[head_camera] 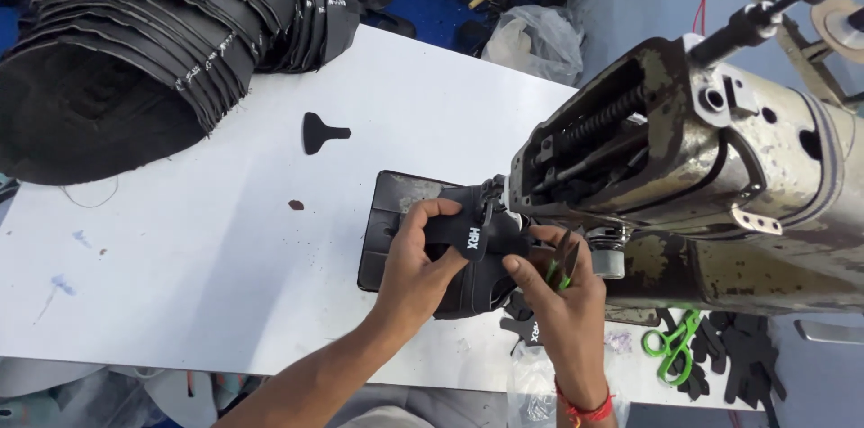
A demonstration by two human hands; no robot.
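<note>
My left hand (419, 257) grips a black shoe-upper piece (472, 266) with a small printed tab, pressing it under the head of a worn metal sewing machine (684, 158). On the piece's right side my right hand (560, 297) pinches it, with small green-handled snips (560, 270) tucked between the fingers. The piece rests over a dark plate (387, 203) set in the white table (225, 239). The needle area is hidden behind the piece and my fingers.
A big stack of black shoe uppers (153, 41) fills the table's far left. One small black cut piece (317, 133) lies alone mid-table. Green-handled scissors (670, 347) and several small black pieces (742, 356) sit under the machine at right. A plastic bag (535, 41) lies beyond the table.
</note>
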